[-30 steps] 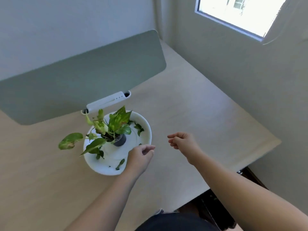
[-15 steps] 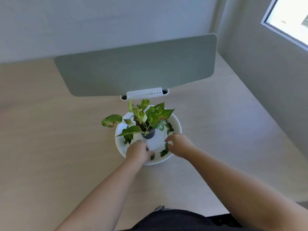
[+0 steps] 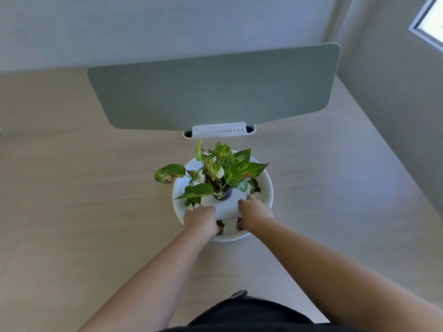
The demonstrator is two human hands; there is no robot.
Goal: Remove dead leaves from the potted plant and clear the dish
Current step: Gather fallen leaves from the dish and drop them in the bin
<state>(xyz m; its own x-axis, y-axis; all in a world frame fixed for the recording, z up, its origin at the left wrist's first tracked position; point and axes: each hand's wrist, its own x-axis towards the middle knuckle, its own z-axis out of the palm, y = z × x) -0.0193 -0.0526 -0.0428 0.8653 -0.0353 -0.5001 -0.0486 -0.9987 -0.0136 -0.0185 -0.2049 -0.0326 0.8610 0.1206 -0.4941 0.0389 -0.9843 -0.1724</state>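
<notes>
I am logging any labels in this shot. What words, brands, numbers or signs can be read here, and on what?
None can be read.
White bar below the green panel: a faint line and small dots, too small to read as text.
Pot and dish: no label visible.

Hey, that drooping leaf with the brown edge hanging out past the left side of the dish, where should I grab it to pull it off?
Probably pinch the stem just behind the leaf, not the blade, coming in from the left over the table. The leaf hangs clear beyond the rim of the dish, so that side is open, while the other leaves crowd around the pot. The left hand is nearer.
</notes>
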